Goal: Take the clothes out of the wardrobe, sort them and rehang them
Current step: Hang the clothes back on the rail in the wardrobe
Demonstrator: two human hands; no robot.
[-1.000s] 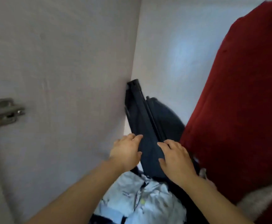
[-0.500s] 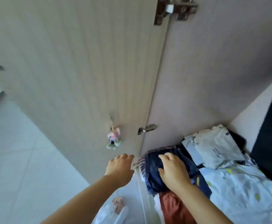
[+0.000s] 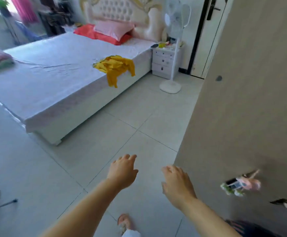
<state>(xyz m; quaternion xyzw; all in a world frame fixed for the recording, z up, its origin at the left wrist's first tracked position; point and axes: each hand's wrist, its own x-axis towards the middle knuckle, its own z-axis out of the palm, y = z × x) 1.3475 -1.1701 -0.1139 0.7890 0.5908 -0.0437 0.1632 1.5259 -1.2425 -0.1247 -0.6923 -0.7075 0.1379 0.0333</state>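
Nearest to us, below the wrists: one sandalled foot on the tiled floor. Under the right forearm, at the frame's corner, is a scrap of dark striped cloth; we cannot tell what garment it is.

Left hand and right hand: both held out palm-down over the floor, fingers loosely spread, nothing in either. They are side by side, apart, touching nothing.

Just right of the right hand: the wardrobe door, its pale face filling that side. A small pink charm hangs on it, right of the right wrist. The wardrobe's inside is out of our view.

Ahead and left of both hands, well apart from them: the bed. On its near corner lies a yellow garment, bunched, with one strip hanging over the bed's side toward the floor. We see no hanger on it.

The relation we mark: garment forward-left, wardrobe door right. The left hand is nearer the garment, though we judge that neither can reach it from here. Its bunched mass runs along the bed's edge, crosswise to our reach, with the hanging strip on the side facing us.

Farther, right of the garment: a standing fan and a nightstand; pillows by the headboard
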